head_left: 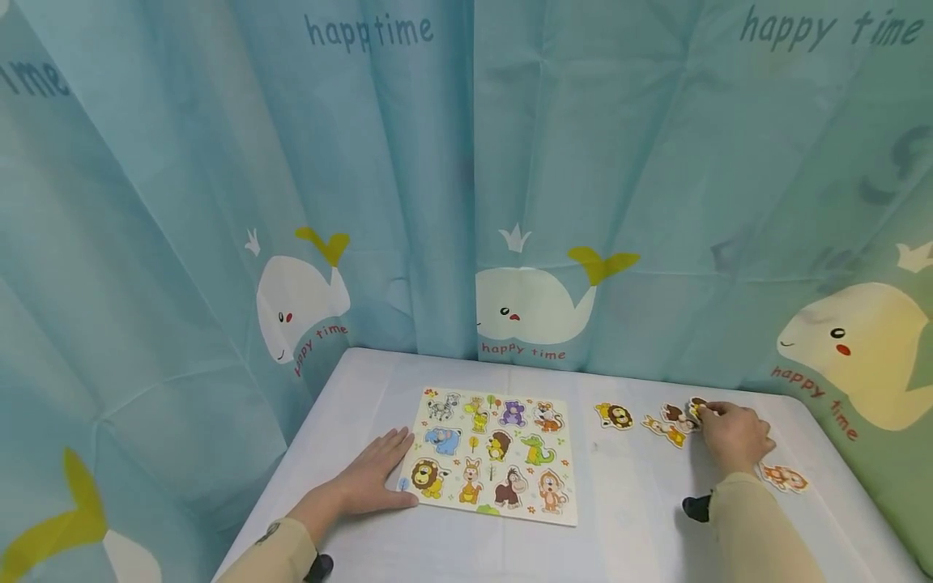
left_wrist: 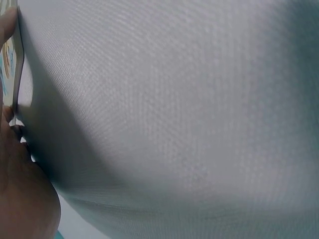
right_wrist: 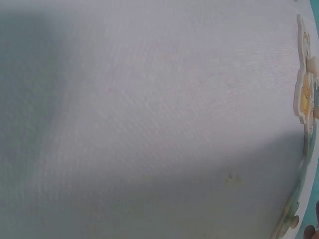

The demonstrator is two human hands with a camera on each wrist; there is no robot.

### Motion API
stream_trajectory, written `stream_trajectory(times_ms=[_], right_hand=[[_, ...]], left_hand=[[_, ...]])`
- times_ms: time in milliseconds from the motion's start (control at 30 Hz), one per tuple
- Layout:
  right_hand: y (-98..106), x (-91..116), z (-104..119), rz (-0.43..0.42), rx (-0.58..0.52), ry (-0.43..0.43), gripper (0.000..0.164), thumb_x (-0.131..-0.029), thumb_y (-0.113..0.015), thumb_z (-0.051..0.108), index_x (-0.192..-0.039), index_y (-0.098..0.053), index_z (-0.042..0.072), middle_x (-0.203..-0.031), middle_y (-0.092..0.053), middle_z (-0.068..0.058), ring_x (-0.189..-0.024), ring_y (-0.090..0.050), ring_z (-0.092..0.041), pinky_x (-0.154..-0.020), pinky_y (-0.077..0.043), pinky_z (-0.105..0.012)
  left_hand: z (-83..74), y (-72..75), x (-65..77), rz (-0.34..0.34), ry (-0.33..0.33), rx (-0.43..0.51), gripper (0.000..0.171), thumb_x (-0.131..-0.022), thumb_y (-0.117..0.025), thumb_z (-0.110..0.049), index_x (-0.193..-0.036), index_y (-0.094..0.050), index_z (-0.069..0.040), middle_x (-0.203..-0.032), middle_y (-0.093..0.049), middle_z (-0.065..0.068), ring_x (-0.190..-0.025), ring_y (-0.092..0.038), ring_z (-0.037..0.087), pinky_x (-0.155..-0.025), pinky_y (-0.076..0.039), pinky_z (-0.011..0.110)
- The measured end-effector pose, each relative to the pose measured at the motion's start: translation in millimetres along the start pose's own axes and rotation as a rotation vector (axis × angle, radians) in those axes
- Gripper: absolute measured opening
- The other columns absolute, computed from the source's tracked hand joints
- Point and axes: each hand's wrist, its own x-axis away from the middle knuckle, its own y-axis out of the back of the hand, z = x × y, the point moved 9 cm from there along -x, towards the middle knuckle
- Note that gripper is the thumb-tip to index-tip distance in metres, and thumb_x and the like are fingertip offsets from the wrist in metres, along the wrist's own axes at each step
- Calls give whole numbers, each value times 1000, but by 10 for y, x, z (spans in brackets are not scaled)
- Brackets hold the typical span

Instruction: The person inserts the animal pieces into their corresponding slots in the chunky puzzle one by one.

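A wooden animal puzzle board [head_left: 477, 470], printed with several cartoon animals in rows, lies on the white table. My left hand [head_left: 370, 478] rests at its left edge, fingers stretched along the side and thumb by the lower corner. On the far right, my right hand [head_left: 738, 437] pinches a small yellow-brown animal puzzle piece [head_left: 696, 406], mostly covered by the fingertips. Just left of it, a brown-haired monkey-like piece [head_left: 678, 418] and an orange animal piece [head_left: 666, 433] overlap. The right wrist view shows knobbed pieces edge-on, including a yellow one [right_wrist: 305, 94].
A lion piece [head_left: 615, 416] lies between the board and the overlapping pieces. An orange-and-white piece [head_left: 783, 477] sits beside my right wrist. Behind the white table [head_left: 619, 518] hangs a blue curtain [head_left: 437, 202] printed with whales, close to the table's back edge.
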Motion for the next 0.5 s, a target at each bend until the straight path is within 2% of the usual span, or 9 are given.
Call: stream_trajectory(times_ms=[500], right_hand=[[149, 95, 53, -34, -32, 71, 44, -103, -51, 27, -127, -63, -7, -127, -48, -34, -121, -35, -55, -94, -27, -69]], left_hand=[[-30, 13, 18, -6, -21, -8, 109, -82, -74, -65, -162, -28, -7, -169, -22, 11, -156, -15, 33, -125, -18, 54]])
